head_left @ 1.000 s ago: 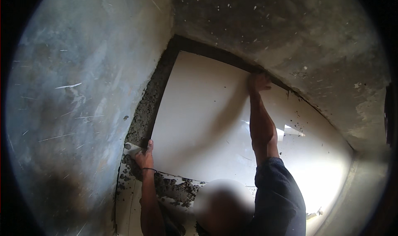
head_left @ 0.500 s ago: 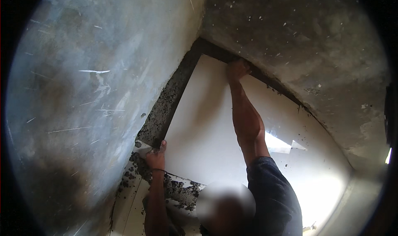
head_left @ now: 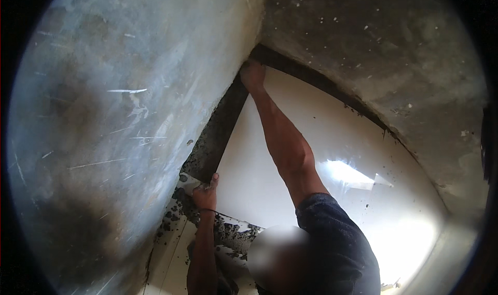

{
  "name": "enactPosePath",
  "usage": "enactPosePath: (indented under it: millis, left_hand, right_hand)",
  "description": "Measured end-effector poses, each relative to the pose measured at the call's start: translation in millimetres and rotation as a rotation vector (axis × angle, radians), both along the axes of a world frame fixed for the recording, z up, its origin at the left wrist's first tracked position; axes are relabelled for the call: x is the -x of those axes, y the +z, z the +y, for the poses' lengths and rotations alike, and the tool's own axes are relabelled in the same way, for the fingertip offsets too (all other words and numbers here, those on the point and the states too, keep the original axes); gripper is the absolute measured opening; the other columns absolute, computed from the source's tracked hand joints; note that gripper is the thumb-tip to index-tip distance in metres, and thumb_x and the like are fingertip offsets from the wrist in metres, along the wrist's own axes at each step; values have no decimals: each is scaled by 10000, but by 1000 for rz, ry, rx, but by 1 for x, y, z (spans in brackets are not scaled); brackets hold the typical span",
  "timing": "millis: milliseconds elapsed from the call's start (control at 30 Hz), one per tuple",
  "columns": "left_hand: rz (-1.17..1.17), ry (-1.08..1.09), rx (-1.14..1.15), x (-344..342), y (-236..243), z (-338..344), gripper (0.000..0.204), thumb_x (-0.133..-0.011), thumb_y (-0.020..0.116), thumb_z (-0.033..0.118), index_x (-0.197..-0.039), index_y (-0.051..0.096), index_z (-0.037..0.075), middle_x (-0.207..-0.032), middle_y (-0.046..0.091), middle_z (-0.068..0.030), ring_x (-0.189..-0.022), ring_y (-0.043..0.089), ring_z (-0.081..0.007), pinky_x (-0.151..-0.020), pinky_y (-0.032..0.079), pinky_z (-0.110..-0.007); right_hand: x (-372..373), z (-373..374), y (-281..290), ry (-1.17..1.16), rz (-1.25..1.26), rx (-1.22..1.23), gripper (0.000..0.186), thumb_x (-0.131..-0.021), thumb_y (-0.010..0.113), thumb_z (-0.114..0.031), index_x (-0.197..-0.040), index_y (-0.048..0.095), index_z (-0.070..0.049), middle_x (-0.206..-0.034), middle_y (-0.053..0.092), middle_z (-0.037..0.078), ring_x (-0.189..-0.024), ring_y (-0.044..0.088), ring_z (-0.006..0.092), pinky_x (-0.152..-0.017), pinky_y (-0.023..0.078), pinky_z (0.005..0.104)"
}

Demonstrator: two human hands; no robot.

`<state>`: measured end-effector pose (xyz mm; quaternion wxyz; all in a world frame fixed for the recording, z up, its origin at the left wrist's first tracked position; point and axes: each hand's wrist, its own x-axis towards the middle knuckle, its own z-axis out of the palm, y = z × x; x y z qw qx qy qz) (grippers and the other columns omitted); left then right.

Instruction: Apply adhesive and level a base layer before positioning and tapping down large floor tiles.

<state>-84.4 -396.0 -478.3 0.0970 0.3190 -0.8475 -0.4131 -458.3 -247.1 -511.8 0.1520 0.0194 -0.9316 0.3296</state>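
A long dark skirting tile [head_left: 224,130] stands along the foot of the left wall, against wet grey mortar. My left hand [head_left: 206,192] grips its near end, the thumb up along the edge and the other fingers mostly hidden. At the far end, in the corner, my right hand [head_left: 253,76] is closed over the same tile; its fingertips are hard to make out. A second dark strip [head_left: 311,80] runs from that corner along the foot of the other wall.
A glossy white floor [head_left: 290,139] lies between the walls, with a bright reflection on it. Spilled mortar [head_left: 233,234] covers the floor near my left forearm. Scuffed grey plaster walls [head_left: 114,113] rise on the left and far right.
My right hand has moved left from the other wall's strip to the corner. My left hand stays at the tile's near end. The tile now covers more of the mortar.
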Motion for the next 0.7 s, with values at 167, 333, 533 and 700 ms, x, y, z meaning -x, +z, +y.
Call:
enactPosePath:
  millis: [167,333,533,700]
  left_hand:
    - [-233,62,-56,3,9,3,671,-736,748,552,-508,533,-41,-463,503,-118,-462,447,-186,-527,412,-404]
    - [-264,98,-113,-1,6,1,670,-725,739,583,-560,565,-42,-526,542,-159,-518,498,-224,-572,441,-413]
    - [-264,41,-81,-3,-8,-6,695,-719,728,610,-535,560,-39,-505,536,-168,-496,513,-259,-578,449,-426]
    - [-232,63,-37,-3,-10,-4,691,-732,733,581,-498,539,-40,-460,503,-155,-454,490,-261,-550,425,-439]
  right_hand:
    - [-39,98,7,-235,428,170,201,-758,659,-160,-940,679,-77,-923,677,134,-803,665,303,-709,518,370]
    - [-77,230,-26,-496,389,-44,331,-811,634,-249,-1063,631,-35,-1006,648,193,-935,595,389,-828,468,482]
    - [-9,150,-65,-482,225,-511,526,-916,485,-456,-1075,608,30,-1092,605,256,-1112,487,428,-971,297,550]
    - [30,82,-41,-266,-111,-409,369,-844,578,-271,-1085,636,2,-1016,652,208,-1062,552,400,-927,380,516]
